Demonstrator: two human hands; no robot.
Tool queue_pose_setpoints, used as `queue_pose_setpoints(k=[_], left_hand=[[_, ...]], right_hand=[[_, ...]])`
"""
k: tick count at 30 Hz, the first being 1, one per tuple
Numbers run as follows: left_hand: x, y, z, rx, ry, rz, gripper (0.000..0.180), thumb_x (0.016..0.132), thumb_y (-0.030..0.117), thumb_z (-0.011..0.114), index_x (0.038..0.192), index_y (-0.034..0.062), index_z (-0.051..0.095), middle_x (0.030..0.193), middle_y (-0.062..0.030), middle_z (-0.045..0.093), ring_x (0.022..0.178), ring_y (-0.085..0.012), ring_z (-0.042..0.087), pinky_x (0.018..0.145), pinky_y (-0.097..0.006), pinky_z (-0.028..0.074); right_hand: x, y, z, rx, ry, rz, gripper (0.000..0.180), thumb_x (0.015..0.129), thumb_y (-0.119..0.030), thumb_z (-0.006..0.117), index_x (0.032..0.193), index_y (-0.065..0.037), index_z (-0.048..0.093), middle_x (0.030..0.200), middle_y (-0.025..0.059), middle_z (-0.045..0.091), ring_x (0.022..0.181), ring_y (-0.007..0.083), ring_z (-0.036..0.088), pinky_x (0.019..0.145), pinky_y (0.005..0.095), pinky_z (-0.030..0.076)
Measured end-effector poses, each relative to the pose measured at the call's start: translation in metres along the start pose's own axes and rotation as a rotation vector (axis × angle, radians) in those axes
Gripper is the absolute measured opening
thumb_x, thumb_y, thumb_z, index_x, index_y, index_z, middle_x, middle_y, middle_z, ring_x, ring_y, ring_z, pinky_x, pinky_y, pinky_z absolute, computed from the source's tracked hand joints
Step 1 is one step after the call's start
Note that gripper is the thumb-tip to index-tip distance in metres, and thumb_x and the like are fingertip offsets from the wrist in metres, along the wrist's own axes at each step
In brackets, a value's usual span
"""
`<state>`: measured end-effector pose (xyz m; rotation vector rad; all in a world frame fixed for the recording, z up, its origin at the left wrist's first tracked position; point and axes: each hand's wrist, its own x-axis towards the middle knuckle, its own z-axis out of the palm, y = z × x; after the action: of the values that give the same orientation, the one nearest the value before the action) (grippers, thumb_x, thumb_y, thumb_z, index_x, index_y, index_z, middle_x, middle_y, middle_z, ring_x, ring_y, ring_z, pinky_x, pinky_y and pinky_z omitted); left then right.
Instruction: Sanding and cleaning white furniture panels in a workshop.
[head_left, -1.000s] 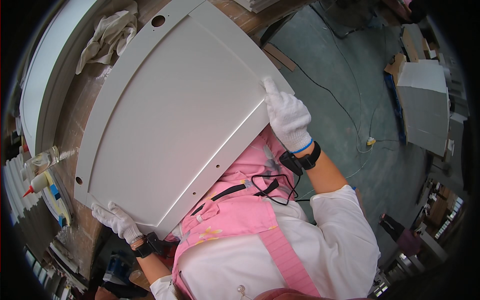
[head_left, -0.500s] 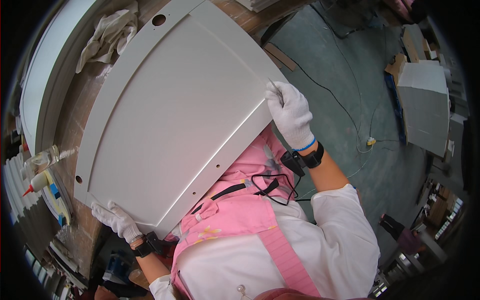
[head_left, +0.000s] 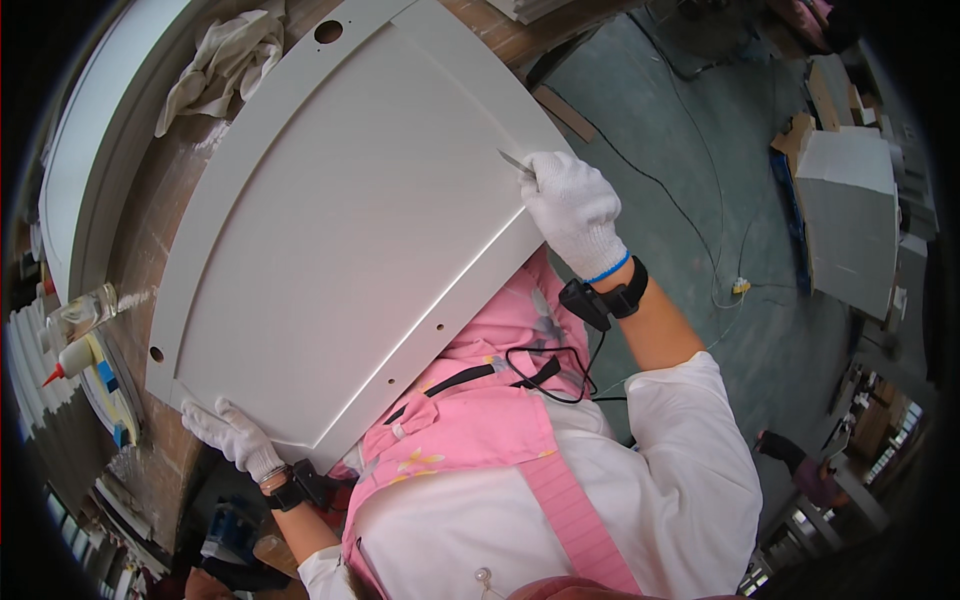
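A large white panel (head_left: 330, 210) with a raised border and a curved far-left side lies before me. My right hand (head_left: 572, 205), in a white knit glove, is closed over the panel's right part. From its fingers a thin pointed metal blade (head_left: 515, 161) sticks out to the left; any handle is hidden in the fist. My left hand (head_left: 235, 437), also gloved, rests at the panel's lower left corner. Its fingers are stretched and apart against the edge. Several small holes pierce the border.
A brown worktable (head_left: 150, 255) carries a crumpled cloth (head_left: 225, 65), a glue bottle with a red tip (head_left: 70, 362) and a clear jar (head_left: 85, 312). Curved white parts (head_left: 95, 150) stand at the left. Cables (head_left: 690, 215) cross the floor near a stack of white boards (head_left: 848, 215).
My right hand has shifted slightly left and turned, so the blade now points left over the panel instead of up. My left hand stays at the corner.
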<state>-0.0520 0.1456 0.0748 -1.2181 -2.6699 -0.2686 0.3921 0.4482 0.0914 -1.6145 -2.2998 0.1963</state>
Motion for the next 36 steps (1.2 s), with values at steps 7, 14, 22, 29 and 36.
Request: queue_pose_setpoints(k=[7, 14, 22, 29, 36], left_hand=[[-0.003, -0.002, -0.001, -0.02, -0.015, 0.018, 0.071, 0.101, 0.051, 0.036, 0.151, 0.0011, 0.026, 0.156, -0.0192, 0.025, 0.147, -0.0352, 0.016, 0.119, -0.044, 0.016], [-0.002, -0.001, -0.006, -0.012, -0.045, 0.01, 0.071, 0.101, 0.05, 0.039, 0.15, 0.001, 0.026, 0.156, -0.0197, 0.025, 0.147, -0.0335, 0.016, 0.12, -0.044, 0.015], [-0.031, 0.028, -0.035, -0.17, -0.18, -0.558, 0.079, 0.096, 0.054, 0.049, 0.151, 0.0026, 0.024, 0.152, -0.0196, 0.032, 0.137, -0.037, 0.037, 0.112, -0.043, 0.035], [-0.045, -0.003, -0.031, -0.582, -0.221, -0.461, 0.071, 0.097, 0.037, 0.056, 0.15, -0.0006, 0.027, 0.146, -0.0165, 0.044, 0.127, -0.0262, 0.048, 0.108, -0.036, 0.037], [-0.032, -0.046, -0.041, -1.293, -0.363, -0.382, 0.065, 0.1, 0.04, 0.048, 0.149, 0.001, 0.029, 0.146, -0.0136, 0.042, 0.128, -0.0264, 0.046, 0.109, -0.037, 0.036]], right_hand=[[0.004, 0.067, -0.041, 1.189, 0.038, 0.695, 0.011, 0.091, -0.017, 0.061, 0.091, -0.007, 0.059, 0.059, -0.0048, 0.045, 0.046, 0.0045, 0.038, 0.043, 0.0218, 0.031], [-0.041, 0.144, -0.029, -0.067, 0.07, 0.368, 0.026, 0.094, -0.027, 0.059, 0.11, -0.007, 0.063, 0.059, -0.0072, 0.04, 0.047, 0.0038, 0.034, 0.042, 0.0219, 0.028], [-0.057, 0.073, -0.006, 1.38, -0.411, 0.875, 0.019, 0.097, -0.028, 0.055, 0.087, -0.013, 0.051, 0.057, -0.0084, 0.035, 0.046, 0.0042, 0.032, 0.041, 0.0219, 0.025], [-0.044, 0.049, -0.015, 1.474, -0.214, 0.937, 0.021, 0.094, -0.025, 0.062, 0.084, -0.014, 0.048, 0.057, -0.0077, 0.036, 0.044, 0.0041, 0.03, 0.04, 0.0235, 0.023], [-0.014, 0.016, -0.029, 1.476, -0.217, 0.84, 0.026, 0.096, -0.028, 0.06, 0.078, -0.014, 0.047, 0.056, -0.0076, 0.036, 0.043, 0.0054, 0.031, 0.04, 0.024, 0.024]])
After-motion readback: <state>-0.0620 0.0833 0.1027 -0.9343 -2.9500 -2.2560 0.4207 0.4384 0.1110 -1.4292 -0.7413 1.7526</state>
